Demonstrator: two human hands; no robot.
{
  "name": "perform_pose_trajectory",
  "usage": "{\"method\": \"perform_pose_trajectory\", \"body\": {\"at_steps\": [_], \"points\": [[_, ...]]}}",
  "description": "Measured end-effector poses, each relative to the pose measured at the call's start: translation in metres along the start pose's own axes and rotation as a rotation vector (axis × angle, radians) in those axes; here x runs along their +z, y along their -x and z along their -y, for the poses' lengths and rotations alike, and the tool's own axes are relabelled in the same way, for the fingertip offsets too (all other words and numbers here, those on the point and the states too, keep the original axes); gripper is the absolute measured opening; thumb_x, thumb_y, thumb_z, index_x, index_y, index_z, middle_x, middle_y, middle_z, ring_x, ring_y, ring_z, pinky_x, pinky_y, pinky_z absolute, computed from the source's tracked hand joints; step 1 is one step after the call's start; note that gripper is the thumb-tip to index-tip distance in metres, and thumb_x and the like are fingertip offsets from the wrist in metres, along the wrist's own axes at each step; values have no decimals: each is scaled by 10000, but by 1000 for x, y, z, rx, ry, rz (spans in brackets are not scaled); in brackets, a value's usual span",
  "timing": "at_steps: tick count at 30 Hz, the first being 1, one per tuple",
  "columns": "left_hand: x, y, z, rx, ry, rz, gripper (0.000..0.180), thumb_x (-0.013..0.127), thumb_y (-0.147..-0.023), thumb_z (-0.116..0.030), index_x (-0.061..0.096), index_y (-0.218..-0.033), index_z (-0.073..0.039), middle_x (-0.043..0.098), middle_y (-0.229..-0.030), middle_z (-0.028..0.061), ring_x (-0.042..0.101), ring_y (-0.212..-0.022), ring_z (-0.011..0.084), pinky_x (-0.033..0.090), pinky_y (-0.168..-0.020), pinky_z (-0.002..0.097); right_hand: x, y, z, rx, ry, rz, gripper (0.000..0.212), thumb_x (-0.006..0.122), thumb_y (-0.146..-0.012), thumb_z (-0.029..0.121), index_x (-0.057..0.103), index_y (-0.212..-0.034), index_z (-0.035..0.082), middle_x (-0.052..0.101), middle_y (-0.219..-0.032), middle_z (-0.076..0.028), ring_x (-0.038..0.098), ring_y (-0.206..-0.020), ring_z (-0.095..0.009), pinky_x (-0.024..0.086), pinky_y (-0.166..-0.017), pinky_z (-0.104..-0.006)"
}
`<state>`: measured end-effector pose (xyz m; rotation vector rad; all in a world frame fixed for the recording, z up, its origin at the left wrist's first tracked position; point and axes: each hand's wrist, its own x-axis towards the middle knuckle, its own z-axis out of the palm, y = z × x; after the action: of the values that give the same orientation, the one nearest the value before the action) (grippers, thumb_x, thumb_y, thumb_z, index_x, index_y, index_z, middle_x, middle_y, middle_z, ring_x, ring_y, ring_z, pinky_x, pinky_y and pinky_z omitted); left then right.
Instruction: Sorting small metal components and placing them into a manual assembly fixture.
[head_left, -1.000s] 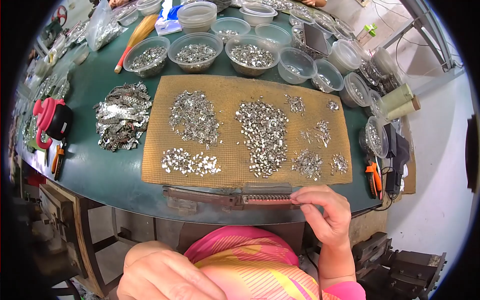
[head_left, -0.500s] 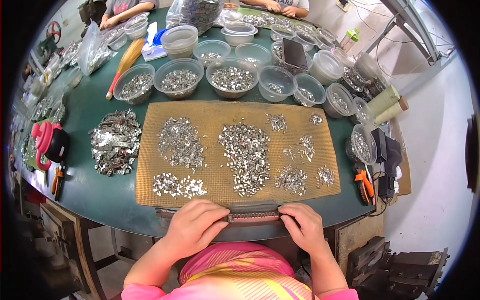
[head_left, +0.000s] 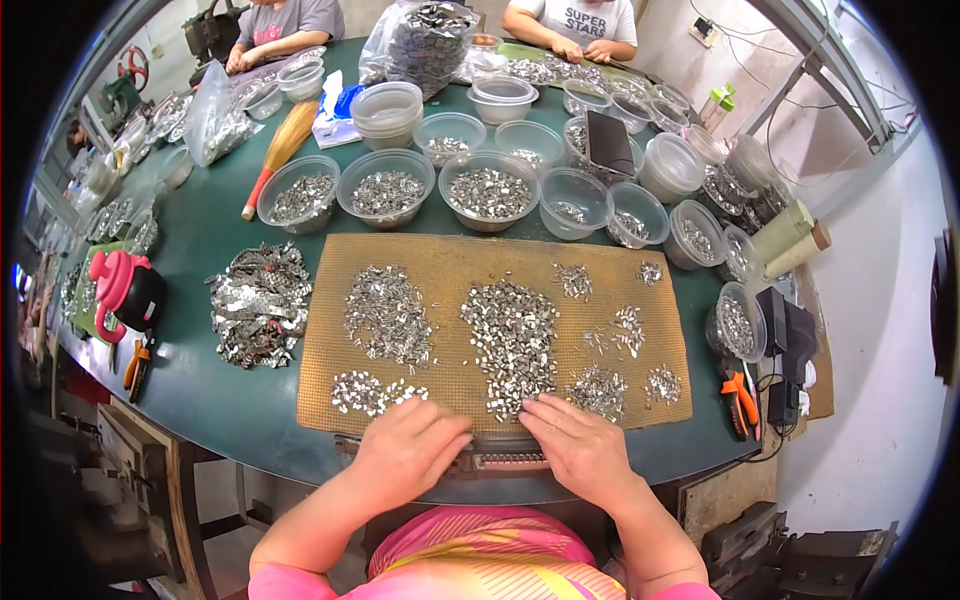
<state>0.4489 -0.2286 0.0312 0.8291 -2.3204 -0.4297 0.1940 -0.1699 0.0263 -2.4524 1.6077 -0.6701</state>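
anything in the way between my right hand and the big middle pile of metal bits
Nothing visible: the fingertips of the right hand are at the near end of the middle pile on the tan mat. The left hand is off to the left, by the dark metal bar.

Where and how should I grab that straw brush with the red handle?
Take the red handle, probably from its near left side: the slim handle slants toward you, the straw bristles fan away, and a clear bowl of metal pieces crowds its right.

The left hand (head_left: 408,455) partly hides the dark bar (head_left: 508,462); the white-shirted co-worker (head_left: 588,28) is cut off above
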Motion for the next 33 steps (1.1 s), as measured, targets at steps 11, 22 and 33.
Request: {"method": "perform_pose_trajectory", "body": {"at_steps": [11,22,33], "points": [[17,-40,47,-38,-190,162,195,712,-885,-117,670,-1063,-50,599,-922,95,632,-891,296,557,-765,409,-15,18,-24,40,-189,21,219,713,-887,64,749,-1102,85,750,-1149,-76,735,-1036,-264,600,-811,-381],[15,-40,42,-74,-93,161,108,736,-876,-93,686,-968,-68,615,-902,93,644,-873,320,539,-758,416,3,-3,-21,158,49,-83,105,774,-864,130,711,-946,110,670,-874,-32,685,-812,-237,550,-675,-357],[21,-36,43,-68,-121,103,114,751,-879,-112,696,-968,-66,618,-892,85,629,-881,310,532,-768,406,-3,-1,-20,174,0,-53,110,723,-859,56,700,-958,97,668,-916,-36,682,-862,-249,556,-714,-379]]}}
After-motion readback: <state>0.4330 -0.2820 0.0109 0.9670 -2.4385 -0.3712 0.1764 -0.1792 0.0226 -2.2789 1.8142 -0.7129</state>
